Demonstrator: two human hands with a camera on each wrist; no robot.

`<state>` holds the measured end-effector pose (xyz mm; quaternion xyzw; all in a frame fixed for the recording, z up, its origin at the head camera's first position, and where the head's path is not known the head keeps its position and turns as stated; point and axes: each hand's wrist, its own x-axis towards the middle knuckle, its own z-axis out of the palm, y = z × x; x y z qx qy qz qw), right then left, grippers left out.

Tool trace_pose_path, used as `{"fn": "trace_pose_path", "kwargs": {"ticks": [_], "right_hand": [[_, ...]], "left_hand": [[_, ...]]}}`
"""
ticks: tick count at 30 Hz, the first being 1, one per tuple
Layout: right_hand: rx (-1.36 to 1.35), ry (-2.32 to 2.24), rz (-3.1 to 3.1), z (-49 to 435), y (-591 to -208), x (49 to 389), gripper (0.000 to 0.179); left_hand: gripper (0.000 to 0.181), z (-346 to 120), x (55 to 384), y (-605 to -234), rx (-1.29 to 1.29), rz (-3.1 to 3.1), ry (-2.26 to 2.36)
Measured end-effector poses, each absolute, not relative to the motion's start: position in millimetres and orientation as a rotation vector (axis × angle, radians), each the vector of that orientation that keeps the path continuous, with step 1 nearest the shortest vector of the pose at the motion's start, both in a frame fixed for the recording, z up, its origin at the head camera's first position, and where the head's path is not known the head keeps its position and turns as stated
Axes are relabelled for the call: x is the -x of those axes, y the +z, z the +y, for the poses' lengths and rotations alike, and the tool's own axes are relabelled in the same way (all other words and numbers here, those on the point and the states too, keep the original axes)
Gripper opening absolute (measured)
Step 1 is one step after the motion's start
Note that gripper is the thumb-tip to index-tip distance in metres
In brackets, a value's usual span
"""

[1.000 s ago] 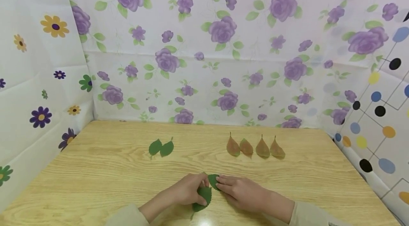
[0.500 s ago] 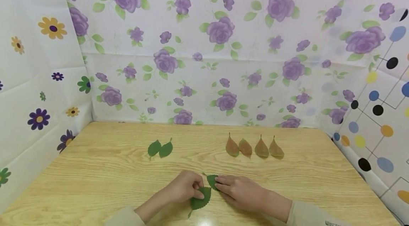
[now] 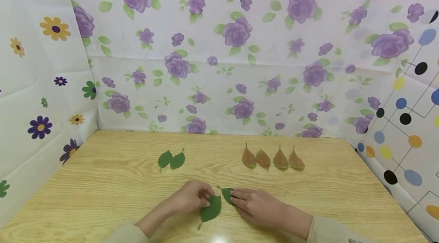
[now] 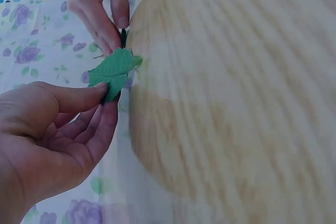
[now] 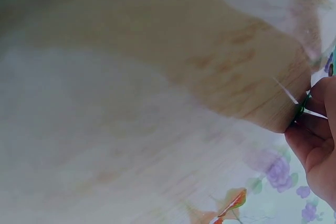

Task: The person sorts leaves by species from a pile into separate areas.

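My left hand point(image 3: 193, 197) pinches a green leaf point(image 3: 211, 209) with a serrated edge. The leaf's stem points down and left. In the left wrist view, the thumb lies on the near face of this leaf point(image 4: 113, 69), with fingers behind it. Just to the right, my right hand point(image 3: 258, 206) holds a second green leaf point(image 3: 228, 196) at its fingertips. The fingers cover its right part, while its stem points up and left. A gap separates the two leaves. In the right wrist view, only a thin green edge of the leaf point(image 5: 301, 109) shows between the fingertips.
Two green leaves point(image 3: 177, 160) lie side by side at the back left of the wooden table point(image 3: 113, 182). A row of several reddish-brown leaves point(image 3: 281, 160) lies at the back right. Flowered cloth point(image 3: 212, 98) hangs behind the table, with patterned sheets at both sides.
My left hand has drawn left and slightly up with its leaf, widening the gap to the other leaf. The right hand has stayed nearly still.
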<state>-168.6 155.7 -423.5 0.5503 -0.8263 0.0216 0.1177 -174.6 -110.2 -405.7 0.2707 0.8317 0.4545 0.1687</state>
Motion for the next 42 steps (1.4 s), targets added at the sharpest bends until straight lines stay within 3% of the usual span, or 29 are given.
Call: {"fn": "trace_pose_path", "kwargs": {"ticks": [11,24,42], "right_hand": [[-1.622,0.012,-2.375,157,-427,170,0.03],[-1.639,0.05,-2.406,155,-424,172,0.028],[-1.657,0.029,-2.411,154,-417,171,0.026]], "left_hand": [[0.018,-123,202,-406,-0.723,2.682,1.278],[0.019,-128,245,-397,-0.348,2.78,1.342],[0.02,-142,273,-400,-0.354,2.984,1.201]]}}
